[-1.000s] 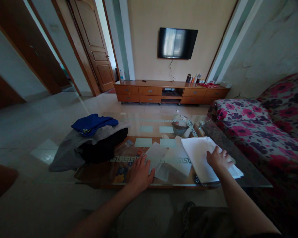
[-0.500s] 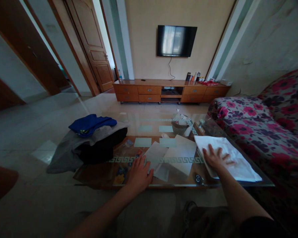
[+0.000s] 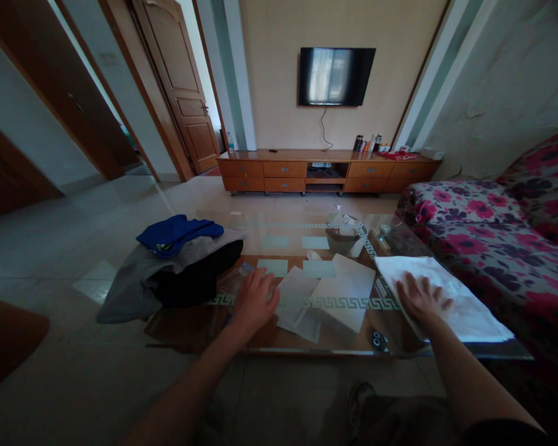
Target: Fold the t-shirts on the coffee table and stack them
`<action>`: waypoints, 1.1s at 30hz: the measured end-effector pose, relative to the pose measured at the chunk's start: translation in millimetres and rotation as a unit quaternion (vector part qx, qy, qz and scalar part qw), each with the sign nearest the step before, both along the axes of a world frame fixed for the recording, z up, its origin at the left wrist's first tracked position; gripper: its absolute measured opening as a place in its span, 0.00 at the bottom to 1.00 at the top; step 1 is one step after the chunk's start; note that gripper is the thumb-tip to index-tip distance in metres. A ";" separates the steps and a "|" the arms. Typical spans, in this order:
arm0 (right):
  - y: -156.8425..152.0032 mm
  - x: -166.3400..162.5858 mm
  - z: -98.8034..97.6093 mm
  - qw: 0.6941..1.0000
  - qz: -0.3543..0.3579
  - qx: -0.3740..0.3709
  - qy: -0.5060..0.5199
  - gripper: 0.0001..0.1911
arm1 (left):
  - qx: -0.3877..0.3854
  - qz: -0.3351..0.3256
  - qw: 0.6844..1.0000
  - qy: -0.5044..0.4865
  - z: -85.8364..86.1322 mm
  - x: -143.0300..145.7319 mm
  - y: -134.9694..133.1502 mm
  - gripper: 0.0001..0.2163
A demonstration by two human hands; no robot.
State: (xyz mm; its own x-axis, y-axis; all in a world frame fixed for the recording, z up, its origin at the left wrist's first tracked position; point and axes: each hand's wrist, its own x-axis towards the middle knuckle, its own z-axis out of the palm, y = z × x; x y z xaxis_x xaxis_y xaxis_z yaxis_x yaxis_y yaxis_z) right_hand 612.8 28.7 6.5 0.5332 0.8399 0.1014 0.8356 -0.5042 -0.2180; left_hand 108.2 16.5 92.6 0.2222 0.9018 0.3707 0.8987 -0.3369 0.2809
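Observation:
My right hand point(image 3: 421, 299) lies flat with spread fingers on a white folded cloth point(image 3: 465, 297) at the right end of a glass coffee table point(image 3: 307, 350). My left hand point(image 3: 255, 301) rests on the glass near the table's middle, fingers slightly curled, holding nothing, beside the left edge of white paper sheets point(image 3: 330, 294). A pile of clothes sits at the table's left end: a blue garment point(image 3: 177, 232) on top of grey point(image 3: 125, 288) and black point(image 3: 199, 275) ones.
A small basket point(image 3: 341, 235) with crumpled items stands at the table's far side. A floral sofa point(image 3: 493, 229) runs along the right. A wooden TV cabinet point(image 3: 325, 170) and wall television point(image 3: 335, 76) are at the back. Tiled floor lies to the left.
My right hand slid the white cloth rightward to the table's right end and now lies flat on it. My left hand moved a little forward and left, off the paper sheets.

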 end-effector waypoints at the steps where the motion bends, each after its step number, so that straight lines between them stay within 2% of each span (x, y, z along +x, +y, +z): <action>1: 1.6 -4.8 3.5 1.000 -0.004 0.013 -0.014 0.38 | 0.036 0.032 0.999 -0.013 12.4 -9.9 11.1 0.17; 4: 7.7 -25.9 17.4 0.996 0.001 0.064 -0.062 0.34 | 0.142 0.142 0.978 -0.061 48.5 -52.6 38.9 0.18; 7: 12.4 -52.4 30.8 0.989 0.050 0.100 -0.094 0.30 | 0.212 0.257 0.941 -0.065 67.8 -102.4 51.1 0.21; 11: 14.1 -85.3 37.8 0.986 0.109 0.080 -0.096 0.27 | 0.235 0.381 0.893 -0.050 62.3 -154.9 52.2 0.28; 14: 15.6 -104.1 36.4 0.983 0.156 0.046 -0.087 0.25 | 0.203 0.419 0.884 -0.051 53.1 -177.9 54.0 0.20; 17: 18.6 -119.2 33.0 0.972 0.229 0.007 -0.054 0.23 | 0.181 0.416 0.889 -0.062 53.6 -181.1 56.6 0.13; 20: 20.6 -135.6 30.2 0.951 0.309 -0.023 -0.005 0.21 | 0.207 0.368 0.902 -0.089 64.7 -159.7 55.3 0.13; 23: 19.2 -157.0 31.2 0.931 0.364 -0.003 0.038 0.19 | 0.215 0.248 0.932 -0.153 81.8 -118.0 48.2 0.13; 25: 15.5 -173.3 34.6 0.918 0.390 0.028 0.073 0.17 | 0.182 0.153 0.941 -0.242 93.2 -83.8 40.0 0.13; 27: 9.5 -189.4 39.5 0.902 0.411 0.061 0.121 0.17 | 0.091 0.061 0.928 -0.355 102.1 -48.6 29.2 0.12; 28: 5.7 -196.7 42.3 0.892 0.420 0.076 0.151 0.19 | 0.030 0.004 0.907 -0.420 105.1 -31.9 23.3 0.13; 30: -2.8 -208.8 48.3 0.864 0.445 0.099 0.214 0.28 | -0.093 -0.089 0.823 -0.554 107.4 -3.5 12.3 0.14; 32: -11.0 -216.5 55.4 0.832 0.468 0.122 0.272 0.39 | -0.190 -0.140 0.728 -0.644 104.6 15.0 5.3 0.14; 33: -14.5 -218.6 59.6 0.818 0.474 0.129 0.301 0.40 | -0.222 -0.145 0.690 -0.674 101.6 20.0 4.2 0.13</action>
